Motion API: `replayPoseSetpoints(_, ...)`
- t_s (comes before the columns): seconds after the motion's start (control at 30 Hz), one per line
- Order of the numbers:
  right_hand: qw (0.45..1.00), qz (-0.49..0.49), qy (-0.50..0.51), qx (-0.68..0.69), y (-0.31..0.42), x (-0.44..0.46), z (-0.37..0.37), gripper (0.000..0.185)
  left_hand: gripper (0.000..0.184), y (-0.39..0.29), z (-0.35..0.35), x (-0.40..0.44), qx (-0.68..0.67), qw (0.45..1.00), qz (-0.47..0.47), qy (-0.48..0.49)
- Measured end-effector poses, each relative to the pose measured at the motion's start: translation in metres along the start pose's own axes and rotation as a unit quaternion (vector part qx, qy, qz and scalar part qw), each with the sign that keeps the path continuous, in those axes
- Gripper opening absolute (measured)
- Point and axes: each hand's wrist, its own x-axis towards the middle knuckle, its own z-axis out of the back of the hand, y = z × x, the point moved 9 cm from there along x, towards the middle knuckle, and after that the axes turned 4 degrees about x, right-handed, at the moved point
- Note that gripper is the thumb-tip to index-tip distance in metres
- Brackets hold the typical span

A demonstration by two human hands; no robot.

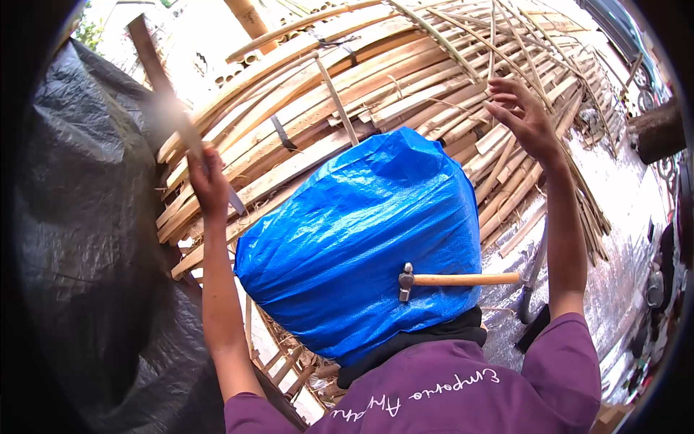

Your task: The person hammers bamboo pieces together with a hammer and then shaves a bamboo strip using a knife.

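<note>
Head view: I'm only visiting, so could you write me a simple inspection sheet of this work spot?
Surface: glossy blue plastic sheet, draped and creased.
Job's things: long flat brownish strip, held up at left; ball-peen hammer with a wooden handle, lying on the blue sheet; pale bamboo slats, piled ahead.
Clutter: small mixed items along the right edge, too blurred to name.
Hands: left hand closed around the strip; right hand raised, fingers parted, contact with the slats unclear.
Cables: nothing seen.
Surroundings: wrinkled black sheeting at left; shiny silver sheeting at right.
</note>
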Motion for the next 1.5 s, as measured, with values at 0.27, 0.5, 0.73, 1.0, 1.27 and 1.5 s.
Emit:
replayPoseSetpoints(0.27, 0.836, -0.478, -0.053, -0.264, -0.232, -0.384, 0.084, 0.072, 0.022, 0.039, 0.058, 0.009, -0.037, 0.988, 0.023, -0.151)
replayPoseSetpoints(0.5, 0.750, -0.545, -0.012, -0.374, -0.188, -0.505, 0.012, 0.090, 0.021, 0.071, 0.034, 0.023, -0.077, 0.985, 0.029, -0.149)
replayPoseSetpoints(0.73, 0.770, -0.570, -0.056, -0.282, -0.225, -0.472, 0.022, 0.074, 0.027, 0.077, 0.005, 0.006, 0.034, 0.985, 0.029, -0.166)
replayPoseSetpoints(1.0, 0.776, -0.497, -0.217, -0.322, -0.248, -0.496, 0.070, 0.037, 0.044, 0.065, 0.017, 0.016, 0.041, 0.982, 0.041, -0.181)
replayPoseSetpoints(1.27, 0.756, -0.506, -0.416, -0.009, -0.219, -0.489, 0.095, 0.018, 0.067, 0.006, 0.035, 0.054, -0.073, 0.970, -0.010, -0.230)
replayPoseSetpoints(1.5, 0.806, -0.394, -0.438, -0.059, -0.164, -0.399, 0.119, 0.027, 0.071, -0.048, 0.053, 0.076, -0.039, 0.968, -0.110, -0.224)
